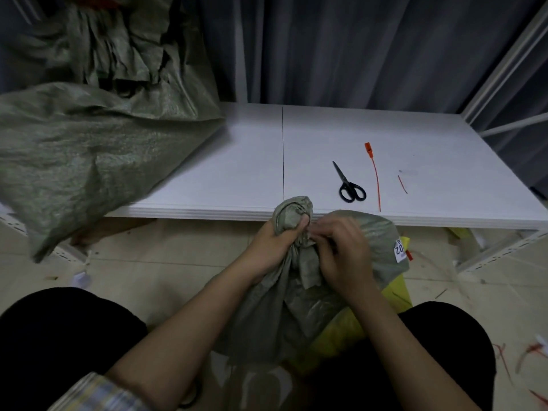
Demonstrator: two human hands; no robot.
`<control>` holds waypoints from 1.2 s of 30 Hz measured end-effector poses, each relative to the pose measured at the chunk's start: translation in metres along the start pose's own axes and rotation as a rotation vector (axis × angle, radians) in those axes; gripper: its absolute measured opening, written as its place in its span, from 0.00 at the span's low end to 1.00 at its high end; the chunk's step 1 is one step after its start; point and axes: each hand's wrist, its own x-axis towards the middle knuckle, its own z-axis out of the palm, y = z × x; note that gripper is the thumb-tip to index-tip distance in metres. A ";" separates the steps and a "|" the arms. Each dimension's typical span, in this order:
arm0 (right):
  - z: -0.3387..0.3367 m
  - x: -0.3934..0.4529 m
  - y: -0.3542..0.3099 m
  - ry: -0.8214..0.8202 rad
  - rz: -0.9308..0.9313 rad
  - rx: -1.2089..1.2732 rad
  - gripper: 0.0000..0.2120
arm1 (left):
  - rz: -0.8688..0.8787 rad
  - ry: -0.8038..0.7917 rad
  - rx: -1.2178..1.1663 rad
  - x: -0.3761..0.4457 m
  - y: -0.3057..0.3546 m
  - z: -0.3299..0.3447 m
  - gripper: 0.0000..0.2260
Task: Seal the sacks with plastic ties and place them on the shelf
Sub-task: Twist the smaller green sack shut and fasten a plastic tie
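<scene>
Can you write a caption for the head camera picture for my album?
Both hands, left and right, gather a sack's neck beside scissors and an orange tie.

Dark grey curtains point(355, 48) hang behind white metal shelving uprights point(504, 69), above a beige tiled floor point(166, 262).

The green sack point(275, 315) is looking like rough woven plastic, crinkly and a bit shiny. The big sack point(89, 149) on the shelf point(231, 173) is showing the same weave. The shelf board is looking smooth, white and matt. The orange tie point(374, 170) is looking like thin plastic. The scissors point(348, 185) are showing black plastic handles.
</scene>
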 end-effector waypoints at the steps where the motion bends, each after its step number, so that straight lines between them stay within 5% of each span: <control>1: 0.002 -0.001 0.000 -0.008 -0.045 -0.008 0.04 | -0.001 0.006 0.008 0.002 -0.002 -0.001 0.04; 8: 0.009 0.011 0.020 -0.148 -0.428 -0.251 0.08 | -0.138 0.007 -0.072 0.012 -0.003 0.000 0.10; 14: 0.007 0.028 0.037 -0.267 -0.618 -0.269 0.11 | -0.278 -0.208 -0.047 0.032 0.004 -0.004 0.13; 18: 0.006 0.032 0.047 -0.438 -0.504 -0.212 0.14 | -0.342 -0.215 -0.016 0.039 0.011 -0.003 0.15; 25: 0.004 0.022 0.044 -0.427 -0.323 -0.190 0.07 | -0.568 -0.422 -0.213 0.040 0.020 -0.020 0.09; 31: 0.002 0.019 0.046 -0.386 -0.189 -0.091 0.03 | -0.483 -0.401 -0.375 0.028 0.011 -0.037 0.15; 36: 0.002 0.019 0.034 -0.322 -0.120 -0.034 0.05 | -0.318 -0.295 -0.254 0.019 0.000 -0.027 0.14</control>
